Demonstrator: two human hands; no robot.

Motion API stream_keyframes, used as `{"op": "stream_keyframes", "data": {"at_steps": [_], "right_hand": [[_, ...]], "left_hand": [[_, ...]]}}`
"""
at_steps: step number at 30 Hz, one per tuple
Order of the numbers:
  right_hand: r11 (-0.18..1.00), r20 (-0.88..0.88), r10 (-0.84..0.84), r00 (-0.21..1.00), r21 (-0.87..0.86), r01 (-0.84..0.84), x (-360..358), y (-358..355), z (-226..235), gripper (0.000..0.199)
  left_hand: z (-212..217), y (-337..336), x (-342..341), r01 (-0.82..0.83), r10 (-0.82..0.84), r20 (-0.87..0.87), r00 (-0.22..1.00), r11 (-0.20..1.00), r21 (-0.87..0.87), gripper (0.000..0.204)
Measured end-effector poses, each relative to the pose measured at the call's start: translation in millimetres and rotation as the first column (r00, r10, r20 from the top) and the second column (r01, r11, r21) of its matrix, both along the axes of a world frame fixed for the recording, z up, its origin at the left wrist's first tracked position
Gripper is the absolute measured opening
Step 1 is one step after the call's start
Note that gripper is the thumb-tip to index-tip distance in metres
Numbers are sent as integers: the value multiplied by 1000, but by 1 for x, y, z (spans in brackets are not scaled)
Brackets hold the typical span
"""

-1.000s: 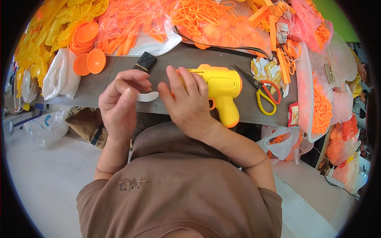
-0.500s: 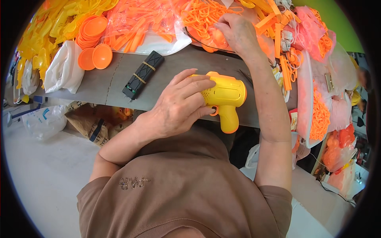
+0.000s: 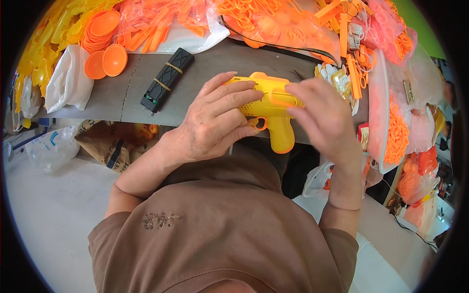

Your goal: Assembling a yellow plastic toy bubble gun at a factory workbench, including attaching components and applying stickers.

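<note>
Nearest: person in a brown top (image 3: 220, 234), both forearms coming up from below.

Left hand (image 3: 212, 122) is closed around the rear body of a yellow toy gun (image 3: 271, 105), fingers wrapped over the top, holding it just above the near edge of the grey worktop (image 3: 112, 100). The gun's grip points down toward the person.

Right hand (image 3: 325, 119) is at the muzzle end, fingertips pinched on what looks like a thin orange ring part (image 3: 281, 100) lying against the gun's side. Can't tell if it's seated.

Looks like an assembly step: fitting a small orange piece onto the gun shell. Next move probably needs the left hand steadying the body while the right presses the part home, alignment first.

Further out on the worktop: black ribbed block with rubber bands (image 3: 167, 78), well left of the gun. Stack of orange discs (image 3: 100, 34) beyond that, white bag (image 3: 68, 80) at far left. Back edge is piled with orange plastic parts (image 3: 273, 22) in clear bags, yellow parts (image 3: 53, 29) at far left.
</note>
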State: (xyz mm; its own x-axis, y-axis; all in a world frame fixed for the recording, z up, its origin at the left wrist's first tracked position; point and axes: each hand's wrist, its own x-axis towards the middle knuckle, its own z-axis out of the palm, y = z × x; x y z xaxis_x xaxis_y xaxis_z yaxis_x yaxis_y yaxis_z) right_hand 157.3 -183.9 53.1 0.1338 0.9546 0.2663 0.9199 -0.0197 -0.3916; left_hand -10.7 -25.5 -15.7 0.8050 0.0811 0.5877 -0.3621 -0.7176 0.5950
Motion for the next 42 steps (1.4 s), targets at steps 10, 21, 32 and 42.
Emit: {"op": "stream_keyframes", "data": {"at_steps": [10, 21, 32, 42], "right_hand": [[999, 128, 48, 991, 11, -50, -8, 0, -18, 38], [995, 200, 91, 976, -67, -79, -4, 4, -11, 38], [877, -131, 33, 991, 480, 34, -48, 6, -26, 47], [938, -618, 40, 785, 295, 184, -44, -7, -23, 28]], "left_hand": [[-10, 1, 3, 0, -1, 43, 999, 1000, 21, 23], [-6, 6, 7, 32, -34, 40, 999, 999, 41, 22], [30, -9, 8, -107, -41, -159, 986, 573, -812, 18], [30, 3, 3, -20, 34, 138, 990, 995, -101, 24]]}}
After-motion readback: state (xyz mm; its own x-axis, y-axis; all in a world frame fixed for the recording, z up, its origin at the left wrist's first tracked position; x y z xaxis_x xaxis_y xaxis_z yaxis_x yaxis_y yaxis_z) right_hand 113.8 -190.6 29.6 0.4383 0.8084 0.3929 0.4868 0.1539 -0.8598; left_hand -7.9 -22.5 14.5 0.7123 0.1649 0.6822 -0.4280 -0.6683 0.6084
